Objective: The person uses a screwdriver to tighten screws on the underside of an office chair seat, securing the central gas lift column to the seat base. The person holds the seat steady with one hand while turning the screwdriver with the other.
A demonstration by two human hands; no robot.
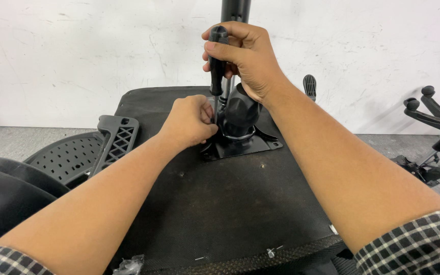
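My right hand [245,56] is wrapped in a fist around the black handle of a screwdriver [217,61], holding it upright with the thin shaft pointing straight down. My left hand [192,121] sits lower, fingers curled narrow and pinched close at the foot of that shaft, right where the tip meets the metal; what the fingertips hold there is hidden behind my knuckles, so I cannot tell whether anything small is between them. The tip comes down at the left side of a black mechanism plate [245,145], which lies flat on the upturned underside of a seat pan [215,203] covered in dark fabric. A bulky black housing [240,114] rises from the plate, and a black cylinder [235,10] stands up behind my right hand toward the white wall. Just left of the seat lies a black plastic armrest bracket [117,136] with a lattice pattern, resting against a perforated grey backrest shell [70,158]. Well apart on the right, on the grey floor, stands a black chair base [434,114] with its legs up. My sleeves are checked black and white.
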